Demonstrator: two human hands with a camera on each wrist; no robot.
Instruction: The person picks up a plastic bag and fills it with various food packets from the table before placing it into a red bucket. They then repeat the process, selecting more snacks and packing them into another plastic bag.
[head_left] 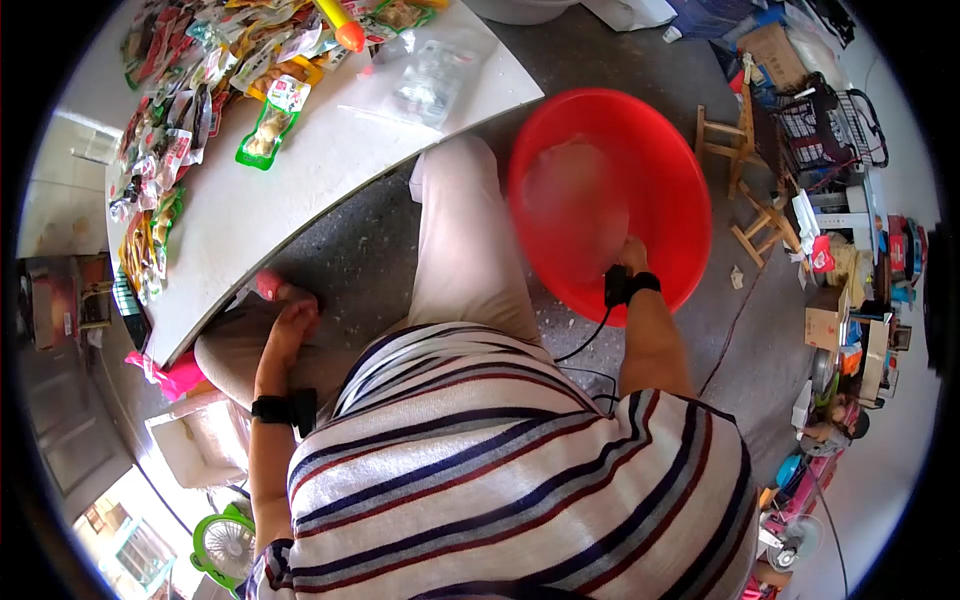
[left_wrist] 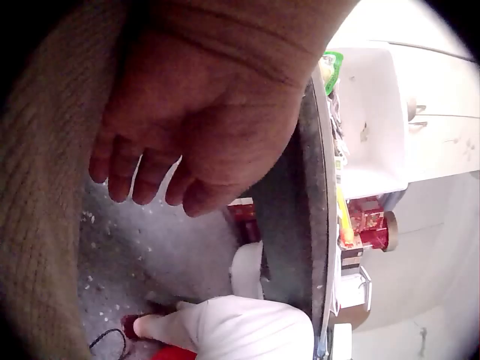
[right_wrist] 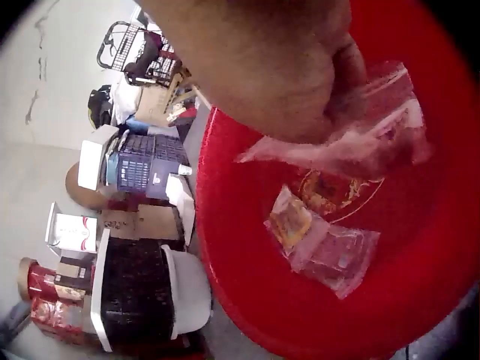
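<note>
The right hand (right_wrist: 300, 82) reaches into a red basin (head_left: 675, 190) and grips a clear plastic bag (right_wrist: 337, 150), its fingers partly hidden by the bag and the wrist. Under that bag, small clear packets (right_wrist: 334, 255) lie on the basin's bottom in the right wrist view. In the head view the basin's inside is blurred. The left hand (left_wrist: 202, 112) hangs beside the thigh, palm showing, fingers loosely bent, with nothing in it.
A white table (head_left: 330, 170) at the upper left bears many snack packets (head_left: 270, 125), an orange-tipped yellow object (head_left: 345, 30) and clear bags (head_left: 430, 85). Wooden stools (head_left: 730, 140) stand right of the basin. A green fan (head_left: 225, 545) is at the lower left.
</note>
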